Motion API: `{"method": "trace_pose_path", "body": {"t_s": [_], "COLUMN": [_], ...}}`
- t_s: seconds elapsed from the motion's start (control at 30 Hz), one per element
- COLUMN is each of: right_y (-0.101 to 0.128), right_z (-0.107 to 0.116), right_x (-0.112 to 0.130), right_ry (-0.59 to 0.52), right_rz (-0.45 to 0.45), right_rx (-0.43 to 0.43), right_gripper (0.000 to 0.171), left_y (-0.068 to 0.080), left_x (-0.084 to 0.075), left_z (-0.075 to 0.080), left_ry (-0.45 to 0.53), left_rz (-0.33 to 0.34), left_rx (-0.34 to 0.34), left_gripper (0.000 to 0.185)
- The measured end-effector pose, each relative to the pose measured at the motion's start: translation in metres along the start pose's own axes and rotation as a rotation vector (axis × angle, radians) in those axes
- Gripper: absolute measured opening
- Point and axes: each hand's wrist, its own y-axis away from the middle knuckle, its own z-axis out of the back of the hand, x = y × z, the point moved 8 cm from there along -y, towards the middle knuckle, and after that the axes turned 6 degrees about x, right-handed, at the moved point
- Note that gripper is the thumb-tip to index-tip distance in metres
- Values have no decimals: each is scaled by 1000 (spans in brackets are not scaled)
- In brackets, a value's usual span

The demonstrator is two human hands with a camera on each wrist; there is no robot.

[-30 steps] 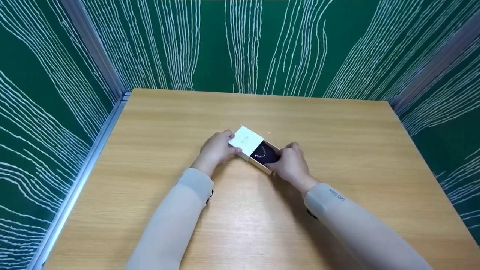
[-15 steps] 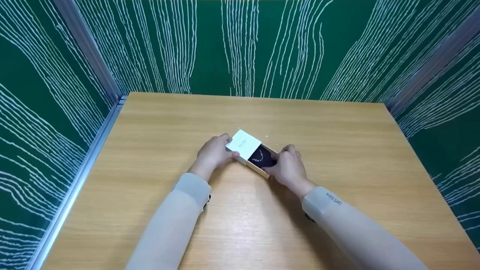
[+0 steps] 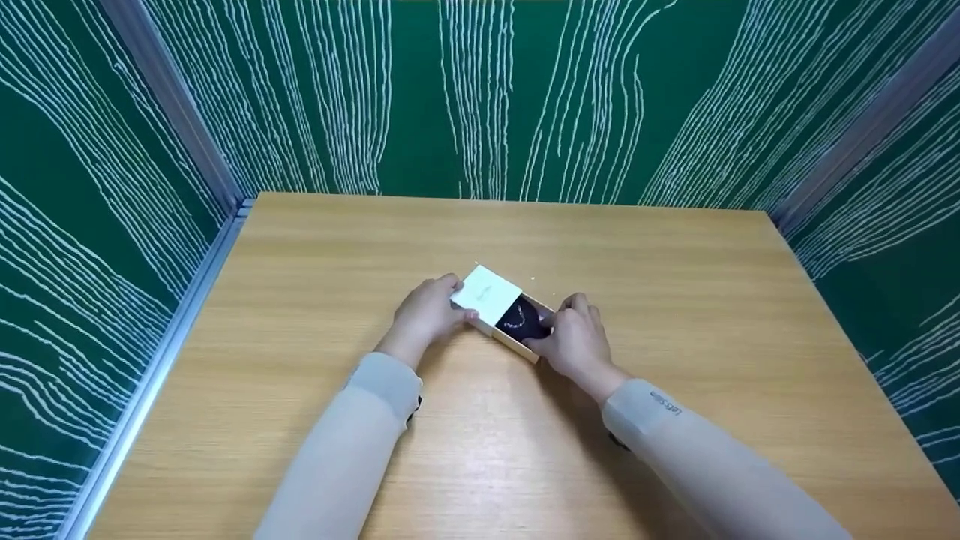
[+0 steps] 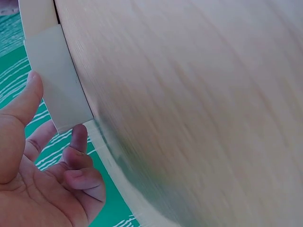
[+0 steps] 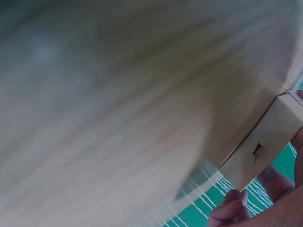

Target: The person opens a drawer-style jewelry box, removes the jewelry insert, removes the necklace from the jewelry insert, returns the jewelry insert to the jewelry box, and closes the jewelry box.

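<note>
A small box with a white sleeve [image 3: 487, 294] lies at a slant in the middle of the table, its cardboard drawer [image 3: 516, 347] partly out towards the right. In the drawer sits a dark pouch [image 3: 523, 318] with a thin silvery chain on it. My left hand [image 3: 426, 313] holds the sleeve's left end; in the left wrist view its thumb [image 4: 33, 82] is at the side and fingers reach the end. My right hand [image 3: 577, 339] pinches the pouch's outer end with thumb and fingers, partly hiding it. The right wrist view shows the drawer's torn end [image 5: 265, 144].
The wooden table [image 3: 337, 240] spreads around the box. Green panels [image 3: 420, 105] with white wavy lines stand behind it and at both sides. A few tiny white specks [image 3: 533, 278] lie just beyond the box.
The box and both hands appear slightly lower in the head view, along with the whole table. Both hands keep nearly the same hold.
</note>
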Motion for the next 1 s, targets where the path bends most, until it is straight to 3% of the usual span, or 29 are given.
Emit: {"method": "trace_pose_path", "body": {"t_s": [0.6,1.0], "right_y": [-4,-3], "right_z": [3,0], "right_x": [6,5], "right_ry": [16,15], "right_rz": [29,55], "right_rx": [4,7], "right_gripper": [46,39], "left_y": [-2,-1], "left_x": [-1,3], "left_z": [6,-1], "left_ry": [20,27], "left_rz": [1,0], "left_rx": [-12,4], "left_gripper": [60,64]}}
